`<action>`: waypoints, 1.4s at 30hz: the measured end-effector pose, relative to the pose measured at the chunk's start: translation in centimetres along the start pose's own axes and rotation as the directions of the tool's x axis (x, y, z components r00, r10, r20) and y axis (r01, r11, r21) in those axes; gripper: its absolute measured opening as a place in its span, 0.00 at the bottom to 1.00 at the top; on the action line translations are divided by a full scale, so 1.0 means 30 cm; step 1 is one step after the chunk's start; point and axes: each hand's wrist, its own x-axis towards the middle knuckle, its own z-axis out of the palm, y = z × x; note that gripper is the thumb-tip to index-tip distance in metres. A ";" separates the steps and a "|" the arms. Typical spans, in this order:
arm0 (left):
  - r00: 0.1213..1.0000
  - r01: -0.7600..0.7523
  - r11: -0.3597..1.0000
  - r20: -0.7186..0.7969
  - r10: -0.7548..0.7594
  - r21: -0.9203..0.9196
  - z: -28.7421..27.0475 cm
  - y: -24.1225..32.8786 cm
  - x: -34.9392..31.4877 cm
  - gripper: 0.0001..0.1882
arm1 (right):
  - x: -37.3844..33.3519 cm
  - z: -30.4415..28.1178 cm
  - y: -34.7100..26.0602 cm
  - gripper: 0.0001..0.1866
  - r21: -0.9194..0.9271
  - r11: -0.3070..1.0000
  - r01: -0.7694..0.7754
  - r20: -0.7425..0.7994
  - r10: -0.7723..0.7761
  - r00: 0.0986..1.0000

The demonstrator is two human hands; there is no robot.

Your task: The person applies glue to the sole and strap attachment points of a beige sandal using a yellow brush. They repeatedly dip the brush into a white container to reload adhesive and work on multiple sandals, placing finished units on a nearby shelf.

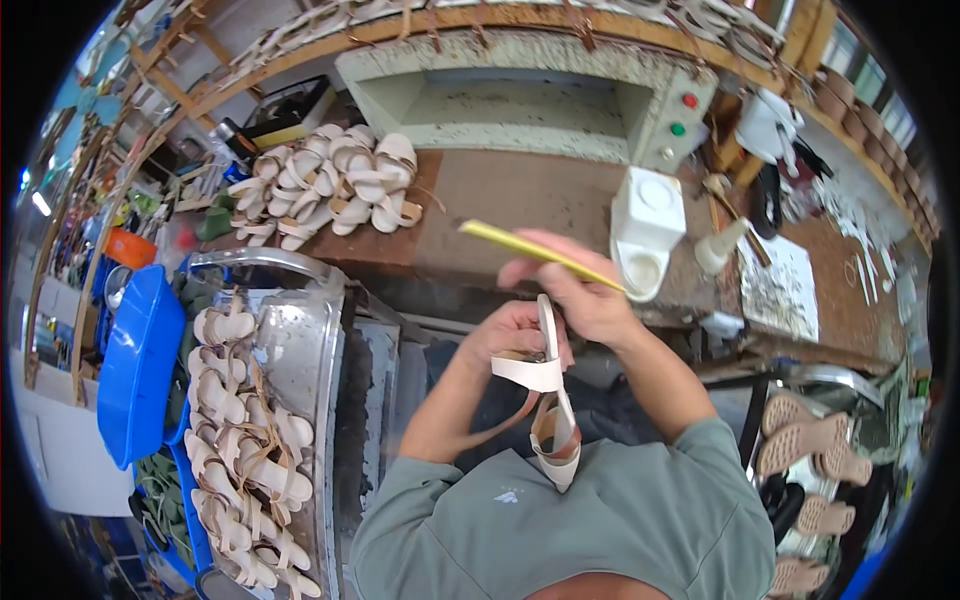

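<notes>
A beige strappy sandal upper (pixel 530 373) hangs in front of my chest, toe end up, with an ankle strap dangling to its left. My left hand (pixel 512 333) is closed around its upper part. Just above and to the right, my right hand (pixel 585 295) grips a long flat yellow stick (pixel 530 248), which points up and to the left over the bench edge. This hand is slightly blurred, and its fingers partly hide the stick's lower end. Whether the right hand also touches the sandal upper, I cannot tell.
A pile of sandal uppers (pixel 330 185) lies on the bench. More fill a metal rack (pixel 325 400) at left, near a blue basin (pixel 140 370). A pale metal box (pixel 520 140) stands behind. A white pot (pixel 648 215) is right of my hands; shoe soles (pixel 800 440) sit at right.
</notes>
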 end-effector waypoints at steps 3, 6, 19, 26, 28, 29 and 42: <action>0.916 -0.100 0.991 -0.397 0.059 -0.083 0.073 -0.147 -0.039 0.17 | -0.058 0.071 -0.042 0.17 -0.083 0.987 -0.136 0.058 0.141 0.988; 0.623 -0.305 0.952 -0.760 0.185 -0.018 0.018 -0.203 -0.149 0.16 | -0.109 0.068 -0.072 0.16 -0.033 0.912 -0.410 -0.116 0.404 0.907; 0.902 0.033 0.920 -0.385 -0.195 -0.390 0.330 -0.302 -0.046 0.25 | -0.180 -0.004 -0.061 0.15 -0.508 0.782 -0.360 -0.264 0.257 0.930; 0.782 -0.074 0.921 -0.595 -0.184 -0.381 0.304 -0.358 0.073 0.23 | -0.221 -0.169 0.054 0.16 -0.370 0.850 -0.374 -0.360 0.240 0.902; 0.731 -0.033 0.945 -0.653 -0.198 -0.324 0.264 -0.354 0.074 0.27 | -0.270 -0.276 0.115 0.15 -0.193 0.903 -0.385 -0.476 0.257 0.841; 0.694 -0.012 0.970 -0.700 -0.166 -0.242 0.247 -0.327 0.080 0.29 | -0.288 -0.352 0.116 0.14 0.051 0.937 -0.346 -0.559 0.314 0.768; 0.459 -0.177 0.976 -0.888 -0.031 -0.126 0.082 -0.245 0.222 0.24 | -0.402 -0.572 0.206 0.07 -0.455 0.698 -0.553 -0.548 0.271 0.792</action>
